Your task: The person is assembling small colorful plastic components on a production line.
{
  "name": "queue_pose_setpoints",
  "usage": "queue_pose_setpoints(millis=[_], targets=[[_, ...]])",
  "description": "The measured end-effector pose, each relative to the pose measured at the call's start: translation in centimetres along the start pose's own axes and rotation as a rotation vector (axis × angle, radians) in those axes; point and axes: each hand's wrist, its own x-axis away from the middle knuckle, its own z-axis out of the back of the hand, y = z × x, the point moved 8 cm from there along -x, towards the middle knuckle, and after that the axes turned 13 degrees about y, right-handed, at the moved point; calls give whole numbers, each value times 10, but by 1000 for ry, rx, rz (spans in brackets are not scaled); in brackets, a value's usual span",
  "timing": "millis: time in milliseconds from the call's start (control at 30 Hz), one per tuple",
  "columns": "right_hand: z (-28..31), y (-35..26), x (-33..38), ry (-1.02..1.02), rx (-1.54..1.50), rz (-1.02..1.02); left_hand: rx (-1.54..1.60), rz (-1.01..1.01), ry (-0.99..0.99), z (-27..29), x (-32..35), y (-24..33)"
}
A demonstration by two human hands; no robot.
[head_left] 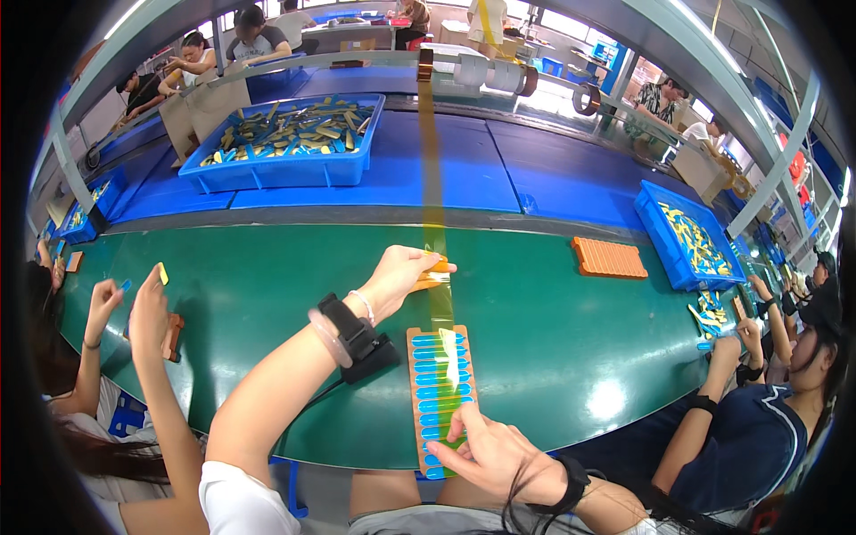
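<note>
An orange slotted tray (415, 357) filled with several blue oblong parts lies on the green belt (267, 285) in front of me. A strip of translucent yellow tape (433, 178) runs down from a roll overhead onto the tray. My left hand (397, 275), wearing a black wrist strap, grips an orange-handled cutter (434, 275) against the tape just beyond the tray. My right hand (490, 453) presses its fingers on the near end of the tray, holding the tape down.
A second orange tray (609, 258) lies on the belt to the right. Blue bins (287, 169) (655, 227) of yellow and blue parts stand behind. A person's hands work at left (147, 312); another person sits at right (740, 437). Tape rolls (499, 73) hang overhead.
</note>
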Motion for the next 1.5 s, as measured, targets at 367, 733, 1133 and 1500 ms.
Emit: queue_pose_setpoints(millis=[367, 733, 1133, 1500], targets=[[23, -4, -86, 154, 104, 114, -143, -165, 65, 2, 0, -4], [43, 10, -133, 201, 70, 38, -294, -306, 170, 9, -2, -8], [53, 36, -86, 74, -656, -55, 196, 26, -182, -22, 56, 40], [70, 10, -52, -134, -1376, -89, -1374, -1267, -517, -64, 166, -3]])
